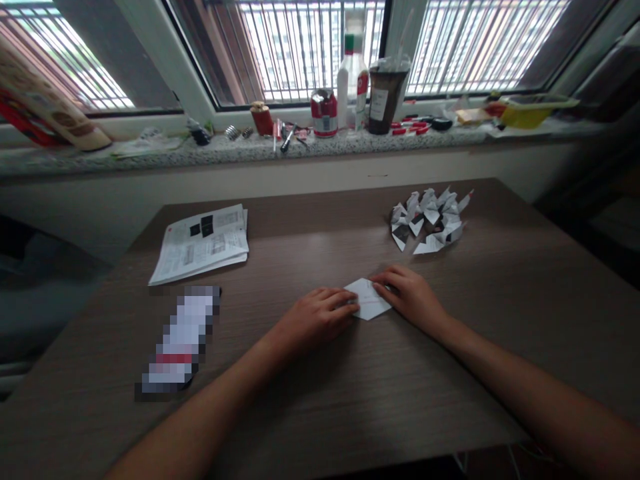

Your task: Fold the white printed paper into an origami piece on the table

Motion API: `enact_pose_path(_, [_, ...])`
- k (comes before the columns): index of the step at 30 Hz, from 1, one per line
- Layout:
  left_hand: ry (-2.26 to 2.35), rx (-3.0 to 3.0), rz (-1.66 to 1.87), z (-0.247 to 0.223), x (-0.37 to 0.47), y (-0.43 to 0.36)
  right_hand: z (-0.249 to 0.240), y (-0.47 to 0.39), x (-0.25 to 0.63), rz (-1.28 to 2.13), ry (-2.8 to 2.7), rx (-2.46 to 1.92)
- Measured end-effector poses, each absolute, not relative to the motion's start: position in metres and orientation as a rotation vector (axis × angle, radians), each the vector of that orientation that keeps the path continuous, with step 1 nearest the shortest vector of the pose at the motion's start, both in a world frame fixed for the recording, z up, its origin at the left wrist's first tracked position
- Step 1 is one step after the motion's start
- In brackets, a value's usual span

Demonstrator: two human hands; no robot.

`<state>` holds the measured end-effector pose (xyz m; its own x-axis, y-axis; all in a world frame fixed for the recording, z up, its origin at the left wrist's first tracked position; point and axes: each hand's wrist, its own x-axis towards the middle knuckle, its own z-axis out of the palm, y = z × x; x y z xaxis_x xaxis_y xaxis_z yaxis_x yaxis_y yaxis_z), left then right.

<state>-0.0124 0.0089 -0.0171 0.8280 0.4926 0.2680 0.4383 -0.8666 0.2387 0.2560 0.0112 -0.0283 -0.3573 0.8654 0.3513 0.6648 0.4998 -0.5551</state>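
Note:
A small folded white paper (367, 300) lies on the brown table (310, 247), between my two hands. The fingers of my left hand (323, 312) are together and press on its left edge. My right hand (404, 293) has its fingertips on the upper right edge of the paper, with the thumb and fingers bent around that edge. Several folded paper pieces (433, 217) with pointed tips stand in a cluster behind my right hand.
Printed sheets (205, 240) lie at the back left, with a blurred phone-like object (183, 340) in front of them. On the windowsill (200, 157) stand a red can (324, 113), bottles, a dark drink cup (385, 97) and small tools.

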Motion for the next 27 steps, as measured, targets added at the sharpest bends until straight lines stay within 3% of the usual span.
enact_pose_path(11, [0.751, 2.833, 0.463, -0.019, -0.012, 0.008, -0.023, -0.003, 0.275, 0.328, -2.556, -0.844])
enact_pose_path(18, [0.788, 2.837, 0.479, -0.021, -0.008, 0.007, -0.026, -0.007, 0.274, 0.23, -2.584, -0.845])
enact_pose_path(27, [0.867, 2.817, 0.541, -0.017, 0.001, 0.006, -0.021, -0.009, 0.269, 0.451, -2.474, -0.927])
